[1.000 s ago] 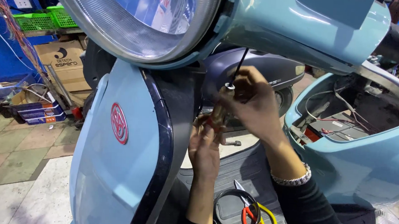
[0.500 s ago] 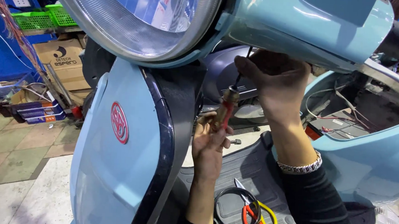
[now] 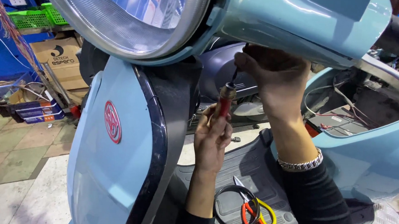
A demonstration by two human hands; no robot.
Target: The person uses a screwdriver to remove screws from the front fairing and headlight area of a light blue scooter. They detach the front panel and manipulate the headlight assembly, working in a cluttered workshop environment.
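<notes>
A light blue scooter point(image 3: 302, 22) fills the view, with its round headlight point(image 3: 127, 19) at the top and its front panel point(image 3: 103, 166) at lower left. My left hand point(image 3: 212, 139) grips the red handle of a screwdriver point(image 3: 225, 102), held upright with its shaft pointing up under the handlebar cover. My right hand point(image 3: 272, 77) reaches up beneath that cover and pinches the thin shaft near its tip. A silver bracelet point(image 3: 301, 165) circles my right wrist.
On the dark footboard point(image 3: 255, 168) lie a black ring of tape point(image 3: 236, 208) and scissors with red and yellow handles point(image 3: 255, 211). The open seat compartment point(image 3: 356, 114) shows wires at right. Cardboard boxes point(image 3: 60, 61) and green baskets point(image 3: 37, 16) stand at left on the tiled floor.
My right hand has risen from the middle of the scooter's leg shield to just under the handlebar cover. The screwdriver now stands upright in my left hand.
</notes>
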